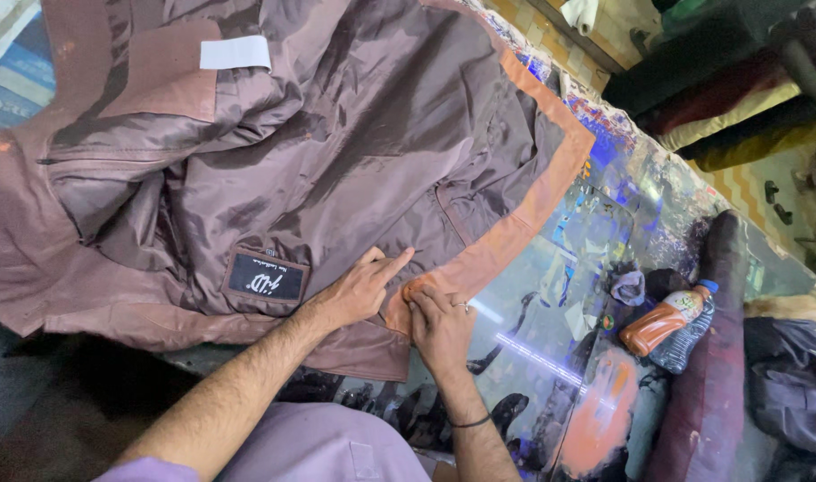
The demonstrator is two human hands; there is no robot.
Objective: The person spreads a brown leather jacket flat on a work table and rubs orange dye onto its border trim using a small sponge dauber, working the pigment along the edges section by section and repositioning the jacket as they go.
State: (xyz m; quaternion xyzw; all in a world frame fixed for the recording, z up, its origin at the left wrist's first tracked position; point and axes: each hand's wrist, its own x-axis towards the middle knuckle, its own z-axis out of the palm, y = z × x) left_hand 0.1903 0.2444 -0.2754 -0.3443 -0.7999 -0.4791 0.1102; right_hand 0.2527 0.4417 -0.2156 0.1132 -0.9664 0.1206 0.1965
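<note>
A glossy glass-topped table with colourful printed pictures beneath its surface fills the middle and reflects a bright strip light. At three o'clock lies a plastic bottle of orange drink beside a clear plastic water bottle. At one o'clock, rolled bolts of dark, red and yellow fabric are stacked over a patterned tiled floor.
</note>
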